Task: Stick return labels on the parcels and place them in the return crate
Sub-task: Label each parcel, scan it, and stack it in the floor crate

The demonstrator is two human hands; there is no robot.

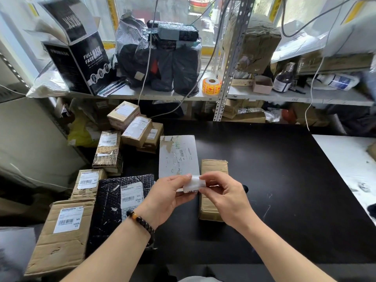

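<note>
Black table (274, 180), matt and scuffed, under a grey metal shelf (284, 96) crowded with bags, boxes and one orange-yellow roll of stickers (211, 85); window light behind.

Count: two parcels mid-table, touching, a flat grey-white cardboard parcel (178, 155) and a long brown cardboard parcel (213, 167), and at least seven more heaped along the table's left edge.

One small white paper label (194, 185) – held above those two, my left hand (164, 198) and right hand (225, 196) each pinching an end between thumb and forefinger, the other fingers loosely curled.
</note>
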